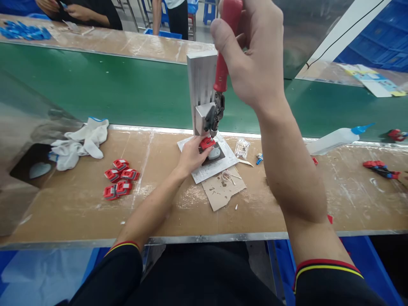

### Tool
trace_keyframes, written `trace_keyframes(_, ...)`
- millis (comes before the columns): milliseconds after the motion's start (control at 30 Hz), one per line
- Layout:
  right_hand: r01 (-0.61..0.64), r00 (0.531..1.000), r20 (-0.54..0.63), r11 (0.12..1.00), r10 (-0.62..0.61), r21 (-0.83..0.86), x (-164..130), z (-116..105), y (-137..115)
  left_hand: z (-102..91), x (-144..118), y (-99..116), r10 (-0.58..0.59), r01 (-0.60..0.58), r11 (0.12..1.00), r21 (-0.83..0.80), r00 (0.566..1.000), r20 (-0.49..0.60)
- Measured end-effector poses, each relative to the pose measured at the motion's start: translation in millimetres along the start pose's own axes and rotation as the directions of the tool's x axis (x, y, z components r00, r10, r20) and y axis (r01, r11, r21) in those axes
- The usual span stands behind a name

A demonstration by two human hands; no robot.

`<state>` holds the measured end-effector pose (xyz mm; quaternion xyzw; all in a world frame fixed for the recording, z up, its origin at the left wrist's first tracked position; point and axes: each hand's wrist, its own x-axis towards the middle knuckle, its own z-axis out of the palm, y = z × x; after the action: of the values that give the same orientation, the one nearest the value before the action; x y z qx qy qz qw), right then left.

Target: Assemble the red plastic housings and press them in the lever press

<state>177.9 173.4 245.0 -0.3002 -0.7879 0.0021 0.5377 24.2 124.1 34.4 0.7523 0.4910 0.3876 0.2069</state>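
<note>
My right hand (250, 46) is wrapped round the red handle (222, 70) of a toggle clamp, which points upward. The clamp's black linkage (218, 108) is mounted on an upright metal bracket (201, 80). Under the plunger, my left hand (193, 156) pinches a small red plastic part (207, 143). That part is at the metal base plate (204, 173); the plunger tip is right over it, and I cannot tell if they touch. Several similar red-and-grey parts (121, 175) lie in a group on the table to the left.
White gloves (84, 142) lie at the left. Torn cardboard (219, 191) and a bag of cotton swabs (242, 148) are by the base plate. A white squeeze bottle (334, 141) lies at right. Behind runs a green belt (143, 85); other people (89, 15) are beyond it.
</note>
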Motion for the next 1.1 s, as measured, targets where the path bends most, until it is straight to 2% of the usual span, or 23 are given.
trace_keyframes(133,-0.085,0.995,-0.053,0.996,0.084,-0.028,-27,-19,-30,4.9,4,2,0.0,-0.001,1.0,0.021,1.0,0.014)
trace_keyframes(233,-0.122,0.983,-0.143,0.991,0.114,-0.05,-65,-27,-42,8.2,6,2,0.003,-0.003,1.0,0.03,1.0,0.012)
trace_keyframes(333,-0.021,0.971,-0.237,0.995,-0.004,-0.102,-111,-27,-42,6.7,6,2,0.007,-0.008,0.999,0.034,0.999,0.033)
trace_keyframes(433,0.098,0.955,-0.254,0.973,-0.151,-0.209,-150,-24,-41,2.8,5,4,0.023,-0.024,1.0,0.006,0.998,0.059)
trace_keyframes(533,0.068,0.971,-0.203,0.962,-0.124,-0.263,-173,-21,-42,1.1,3,3,0.033,-0.032,0.999,-0.022,0.998,0.062)
trace_keyframes(700,-0.008,0.983,-0.181,0.986,-0.023,-0.164,-187,-18,-43,3.5,0,-8,0.048,-0.044,0.997,-0.063,0.997,0.064)
trace_keyframes(867,-0.171,0.98,-0.119,0.979,0.158,-0.112,-192,-15,-39,6.7,-5,-20,0.053,-0.032,0.99,-0.136,0.986,0.155)
trace_keyframes(933,-0.22,0.973,-0.096,0.969,0.21,-0.114,-191,-14,-40,9.1,-6,-23,0.048,-0.03,0.993,-0.118,0.987,0.154)
trace_keyframes(1100,-0.25,0.965,-0.083,0.968,0.248,-0.012,-179,-20,-44,17.6,-10,-25,0.046,-0.046,0.999,-0.008,0.995,0.086)
